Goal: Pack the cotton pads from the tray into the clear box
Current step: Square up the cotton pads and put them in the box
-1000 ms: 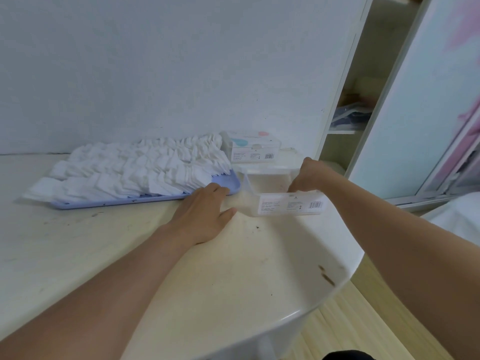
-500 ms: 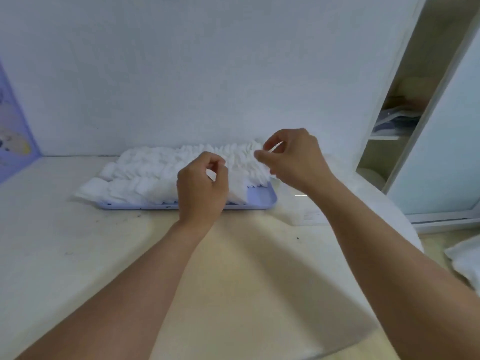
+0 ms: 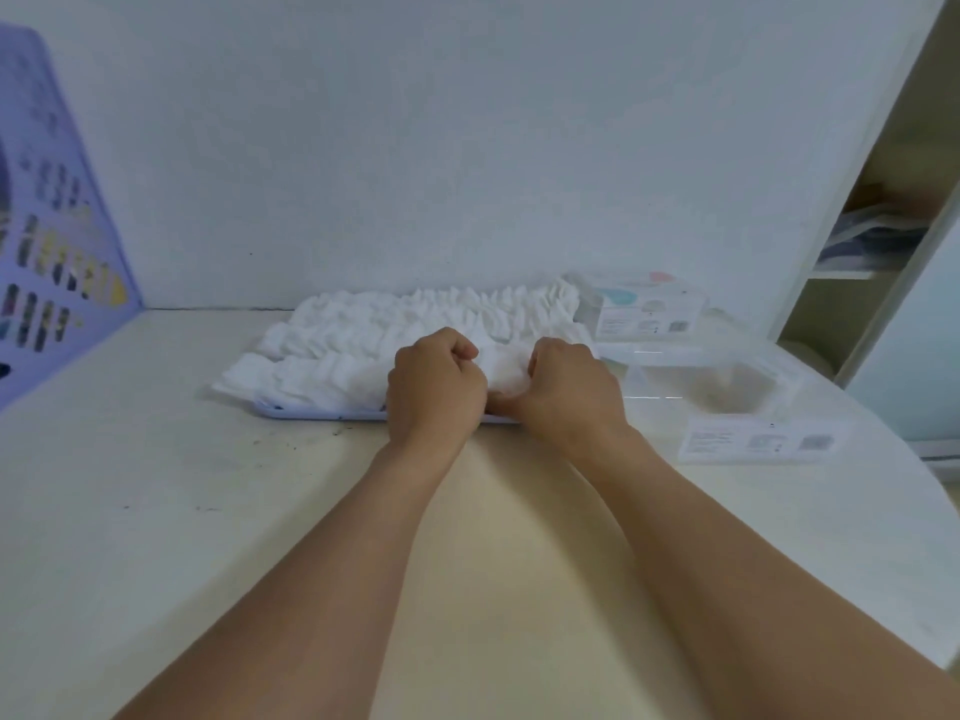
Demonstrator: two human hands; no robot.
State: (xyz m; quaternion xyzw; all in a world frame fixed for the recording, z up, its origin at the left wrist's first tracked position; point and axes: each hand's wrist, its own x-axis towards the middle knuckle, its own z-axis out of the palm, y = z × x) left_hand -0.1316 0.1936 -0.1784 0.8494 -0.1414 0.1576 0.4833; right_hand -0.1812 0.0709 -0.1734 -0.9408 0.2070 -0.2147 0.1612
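Note:
White cotton pads [image 3: 374, 335] lie in overlapping rows on a lilac tray [image 3: 311, 410] near the back wall. My left hand [image 3: 434, 389] and my right hand [image 3: 569, 392] sit side by side at the tray's front right, fingers curled round a bunch of pads [image 3: 501, 368] held between them. The clear box [image 3: 727, 402] stands open to the right of the tray, apart from both hands, with a white label on its front wall. Its inside looks empty.
A second box [image 3: 644, 309] with a printed label stands behind the clear box by the wall. A lilac sheet [image 3: 47, 252] leans at far left. The table's [image 3: 208, 511] rounded edge falls away at right, beside an open cabinet [image 3: 872, 252].
Both hands came down from above the tray onto its front right rows and closed round a bunch of pads. The view swung left.

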